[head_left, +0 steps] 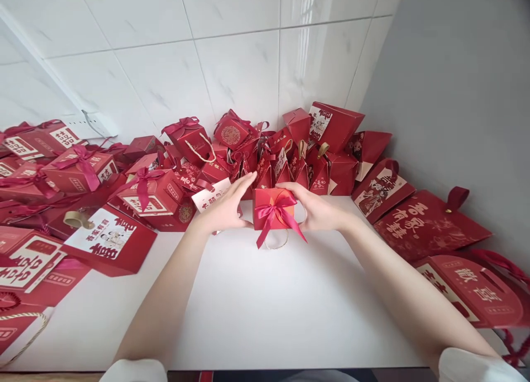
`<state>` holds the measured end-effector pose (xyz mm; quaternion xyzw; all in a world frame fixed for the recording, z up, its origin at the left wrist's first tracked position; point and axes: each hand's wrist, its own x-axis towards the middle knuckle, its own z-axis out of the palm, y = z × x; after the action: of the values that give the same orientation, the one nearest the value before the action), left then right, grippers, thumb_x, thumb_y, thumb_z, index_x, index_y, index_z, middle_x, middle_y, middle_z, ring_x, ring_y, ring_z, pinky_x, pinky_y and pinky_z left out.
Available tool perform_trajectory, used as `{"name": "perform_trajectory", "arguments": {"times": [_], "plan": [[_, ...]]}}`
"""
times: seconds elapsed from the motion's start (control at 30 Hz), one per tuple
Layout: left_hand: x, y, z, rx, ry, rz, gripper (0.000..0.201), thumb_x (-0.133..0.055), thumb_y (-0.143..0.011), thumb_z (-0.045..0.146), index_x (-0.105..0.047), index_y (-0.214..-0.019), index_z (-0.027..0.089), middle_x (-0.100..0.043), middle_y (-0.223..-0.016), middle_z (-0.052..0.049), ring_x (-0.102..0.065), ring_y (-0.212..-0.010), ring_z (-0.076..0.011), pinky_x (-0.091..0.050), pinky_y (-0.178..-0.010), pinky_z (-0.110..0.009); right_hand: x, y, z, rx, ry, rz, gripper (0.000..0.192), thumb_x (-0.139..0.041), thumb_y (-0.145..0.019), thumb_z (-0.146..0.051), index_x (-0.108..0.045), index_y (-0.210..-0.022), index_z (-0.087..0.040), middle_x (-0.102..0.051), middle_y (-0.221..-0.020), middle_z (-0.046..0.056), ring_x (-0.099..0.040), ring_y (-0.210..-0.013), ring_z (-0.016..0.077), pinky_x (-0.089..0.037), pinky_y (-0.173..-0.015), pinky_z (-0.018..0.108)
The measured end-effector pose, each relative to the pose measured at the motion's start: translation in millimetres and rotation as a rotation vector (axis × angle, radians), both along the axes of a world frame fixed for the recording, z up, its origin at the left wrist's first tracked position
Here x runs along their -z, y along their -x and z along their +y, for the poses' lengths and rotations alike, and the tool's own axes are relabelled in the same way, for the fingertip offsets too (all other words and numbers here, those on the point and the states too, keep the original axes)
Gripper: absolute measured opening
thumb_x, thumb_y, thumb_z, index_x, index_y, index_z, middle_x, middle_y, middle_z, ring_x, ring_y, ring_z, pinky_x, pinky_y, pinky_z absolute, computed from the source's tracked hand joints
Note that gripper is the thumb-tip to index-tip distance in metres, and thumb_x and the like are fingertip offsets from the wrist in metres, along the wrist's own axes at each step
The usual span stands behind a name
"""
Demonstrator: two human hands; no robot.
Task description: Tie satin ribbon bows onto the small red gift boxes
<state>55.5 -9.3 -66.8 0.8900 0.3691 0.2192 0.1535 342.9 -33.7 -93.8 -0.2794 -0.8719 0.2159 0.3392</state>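
The small red box (271,208) stands on the white worktop (248,299), before the heap of red boxes (265,150). The left hand (226,205) and right hand (317,208) clasp its sides, fingers curled around it, bow (276,212) facing front. The step looks like setting it down; release should be gentle.

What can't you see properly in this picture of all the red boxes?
- Head view: the sides of the small red gift box are covered by the left hand and the right hand.
- Its gold cord handle is mostly hidden under the ribbon bow.
- The box's inside is hidden, since it is closed.
- The flat red bag is cut off by the right edge.
- Print on the far boxes is too small to read.
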Motion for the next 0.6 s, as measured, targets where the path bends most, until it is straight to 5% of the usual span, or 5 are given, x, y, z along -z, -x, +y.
{"name": "perform_trajectory", "arguments": {"times": [0.2, 0.27, 0.33, 0.43, 0.6], "plan": [[30.7, -17.2, -1.8, -0.006, 0.015, -0.114, 0.098, -0.084, -0.063, 0.036, -0.034, -0.147, 0.028, -0.047, -0.147, -0.014, -0.055, -0.127, -0.0343, -0.053, -0.099, -0.047, 28.7, -7.3, 1.4, -0.011, 0.129, 0.152, 0.100, -0.073, -0.078, -0.029, -0.012, -0.157, -0.033, -0.028, -0.158, 0.010, -0.038, -0.141, 0.0288, -0.041, -0.111, 0.048], [52.5, -22.4, 1.9, -0.059, -0.009, -0.264, 0.095, -0.084, -0.062, 0.033, -0.034, -0.143, 0.025, -0.048, -0.144, -0.015, -0.056, -0.126, -0.0324, -0.052, -0.101, -0.048, 50.5, -9.7, 4.9, 0.083, 0.206, 0.284, 0.097, -0.069, -0.083, -0.030, -0.007, -0.157, -0.034, -0.033, -0.156, 0.012, -0.044, -0.137, 0.0275, -0.047, -0.105, 0.049], [75.8, -25.9, 6.4, -0.103, -0.015, -0.379, 0.098, -0.084, -0.060, 0.032, -0.030, -0.142, 0.025, -0.047, -0.144, -0.016, -0.057, -0.125, -0.0305, -0.052, -0.100, -0.048, 70.4, -10.9, 3.8, 0.280, 0.196, 0.422, 0.076, -0.056, -0.089, -0.028, -0.019, -0.155, -0.030, -0.047, -0.146, 0.014, -0.051, -0.131, 0.0271, -0.051, -0.098, 0.050], [102.4, -29.7, 9.3, -0.171, -0.052, -0.430, 0.097, -0.083, -0.059, 0.029, -0.030, -0.140, 0.027, -0.046, -0.144, -0.016, -0.057, -0.125, -0.0303, -0.052, -0.100, -0.049, 82.7, -8.4, -10.3, 0.662, -0.057, 0.478, 0.051, -0.043, -0.094, -0.024, -0.042, -0.145, -0.028, -0.050, -0.144, 0.011, -0.049, -0.132, 0.0269, -0.046, -0.104, 0.054], [112.3, -36.5, 4.4, -0.317, -0.180, -0.354, 0.097, -0.083, -0.059, 0.027, -0.031, -0.141, 0.026, -0.047, -0.143, -0.016, -0.055, -0.127, -0.0336, -0.052, -0.098, -0.050, 68.8, 9.4, -39.4, 0.662, -0.471, 0.066, 0.047, -0.048, -0.097, -0.022, -0.045, -0.143, -0.031, -0.039, -0.153, 0.008, -0.031, -0.145, 0.0272, -0.028, -0.117, 0.053]]}}
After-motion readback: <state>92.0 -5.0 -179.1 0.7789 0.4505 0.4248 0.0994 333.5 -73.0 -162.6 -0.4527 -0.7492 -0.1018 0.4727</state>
